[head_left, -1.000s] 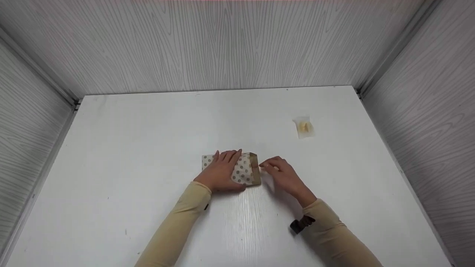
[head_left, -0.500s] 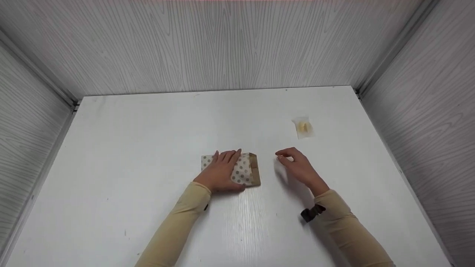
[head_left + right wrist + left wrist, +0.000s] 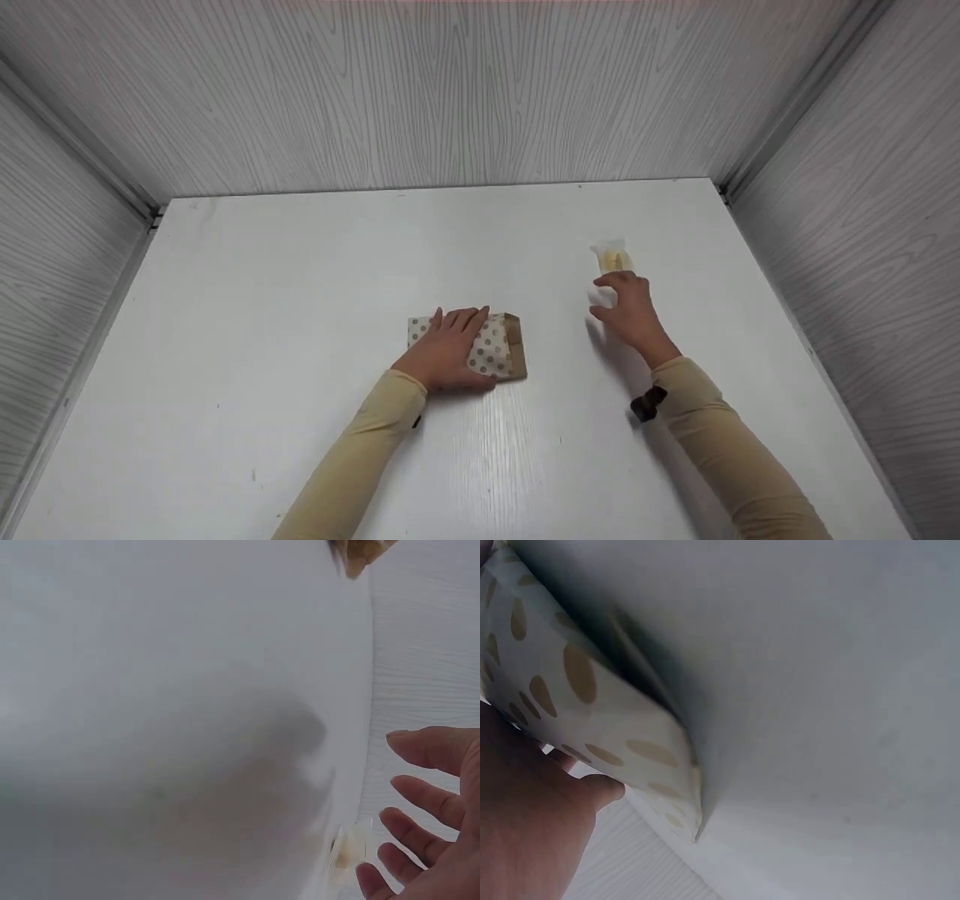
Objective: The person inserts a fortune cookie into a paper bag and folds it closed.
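A white paper bag with brown polka dots (image 3: 491, 361) lies flat at mid-table, its brown end (image 3: 517, 349) facing right. My left hand (image 3: 448, 356) rests on top of it with fingers spread. In the left wrist view the dotted bag (image 3: 592, 701) bulges a little, and the left hand (image 3: 529, 810) is along its side. Farther back on the right is a small translucent packet (image 3: 613, 253) with something pale yellow inside. Right in front of it hovers my right hand (image 3: 631, 311), thumb and fingers apart and holding nothing; the hand overlaps the packet's near edge.
The white table (image 3: 300, 262) is bounded by grey wood-grain panels at the back (image 3: 450, 97) and on both sides. A dark band with a black block (image 3: 647, 403) is worn on the right wrist.
My right hand has moved from the bag's brown end back and to the right, up to the packet, and its fingers have spread. The left hand and the bag have stayed put.
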{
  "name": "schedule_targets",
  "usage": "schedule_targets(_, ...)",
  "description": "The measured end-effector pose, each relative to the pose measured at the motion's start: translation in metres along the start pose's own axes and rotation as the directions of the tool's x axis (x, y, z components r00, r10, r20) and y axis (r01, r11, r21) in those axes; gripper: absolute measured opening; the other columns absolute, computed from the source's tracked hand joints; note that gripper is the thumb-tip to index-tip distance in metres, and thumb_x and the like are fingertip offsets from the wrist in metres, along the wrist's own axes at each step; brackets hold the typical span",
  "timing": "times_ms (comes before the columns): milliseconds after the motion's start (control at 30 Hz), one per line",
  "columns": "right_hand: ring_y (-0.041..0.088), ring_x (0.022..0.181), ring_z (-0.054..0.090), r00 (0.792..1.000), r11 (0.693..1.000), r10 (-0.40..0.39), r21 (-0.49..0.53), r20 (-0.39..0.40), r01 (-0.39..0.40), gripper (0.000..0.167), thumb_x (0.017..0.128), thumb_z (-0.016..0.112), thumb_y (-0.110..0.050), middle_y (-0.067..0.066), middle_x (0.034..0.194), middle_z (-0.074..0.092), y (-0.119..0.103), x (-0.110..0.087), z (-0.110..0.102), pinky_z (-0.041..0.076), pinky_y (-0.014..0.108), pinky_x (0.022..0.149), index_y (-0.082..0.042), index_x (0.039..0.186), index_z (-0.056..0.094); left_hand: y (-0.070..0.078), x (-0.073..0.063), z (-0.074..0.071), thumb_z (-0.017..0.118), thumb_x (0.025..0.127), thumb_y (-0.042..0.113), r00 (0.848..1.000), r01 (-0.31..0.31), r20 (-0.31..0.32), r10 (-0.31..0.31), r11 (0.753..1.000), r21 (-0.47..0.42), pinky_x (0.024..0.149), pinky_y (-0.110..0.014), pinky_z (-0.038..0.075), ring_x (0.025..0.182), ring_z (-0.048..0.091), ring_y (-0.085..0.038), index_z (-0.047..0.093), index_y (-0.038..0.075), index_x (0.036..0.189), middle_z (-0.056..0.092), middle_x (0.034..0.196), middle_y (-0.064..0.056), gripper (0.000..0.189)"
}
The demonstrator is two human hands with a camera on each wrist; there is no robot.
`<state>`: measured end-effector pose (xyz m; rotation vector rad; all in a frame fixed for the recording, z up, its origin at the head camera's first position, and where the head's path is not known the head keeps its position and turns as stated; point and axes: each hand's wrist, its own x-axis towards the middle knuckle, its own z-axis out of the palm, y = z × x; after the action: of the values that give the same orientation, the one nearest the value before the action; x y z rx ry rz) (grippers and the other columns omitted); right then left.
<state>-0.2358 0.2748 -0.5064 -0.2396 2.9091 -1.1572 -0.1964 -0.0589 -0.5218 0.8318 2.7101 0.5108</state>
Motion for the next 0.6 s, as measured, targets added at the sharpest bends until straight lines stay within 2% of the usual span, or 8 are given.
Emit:
schedule_targets(133,0.047,0.13,0.031,1.0,0.999,-0.003,-0.049,-0.012,0.003,0.05,0.087,0.069,-0.001,0.029,0.139,0.038,0.011,0.016,-0.017,0.031,0.054,0.106,0.01,0.132,0.051,0.0,0.0,0.0,0.072,0.073,0.065,1.0,-0.003,-0.006,0.003,1.0,0.002,0.117,-0.049,0.006,0.144,0.021,-0.025,0.015,0.011,0.158,0.029,0.155,-0.011,0.116)
schedule_targets(267,0.046,0.137,0.024,0.999,0.998,0.042,-0.049,-0.009,-0.043,0.06,0.09,0.065,0.0,0.028,0.149,0.029,0.021,0.031,-0.032,0.025,0.053,0.111,0.01,0.143,0.039,-0.001,-0.001,-0.001,0.073,0.073,0.064,1.0,-0.003,-0.01,0.003,1.0,0.004,0.117,-0.046,0.005,0.144,0.021,-0.023,0.014,0.012,0.159,0.03,0.154,-0.01,0.116)
schedule_targets(433,0.043,0.144,0.01,0.993,0.988,0.091,-0.13,0.077,-0.08,0.076,0.09,0.06,0.002,0.024,0.16,0.008,0.03,0.047,-0.04,0.016,0.055,0.114,0.007,0.153,0.017,-0.002,-0.001,-0.001,0.074,0.072,0.064,1.0,-0.004,-0.011,0.005,1.0,0.012,0.118,-0.044,0.006,0.143,0.023,-0.024,0.016,0.013,0.158,0.031,0.154,-0.009,0.116)
schedule_targets(600,0.045,0.144,0.008,0.984,0.959,0.074,-0.282,0.162,-0.026,0.077,0.088,0.051,0.007,0.024,0.16,0.003,0.037,0.057,-0.042,0.014,0.057,0.114,0.005,0.155,0.011,-0.002,-0.001,0.001,0.073,0.073,0.065,1.0,-0.026,-0.013,0.026,1.0,0.015,0.118,-0.043,0.006,0.143,0.024,-0.025,0.016,0.011,0.158,0.031,0.153,-0.01,0.116)
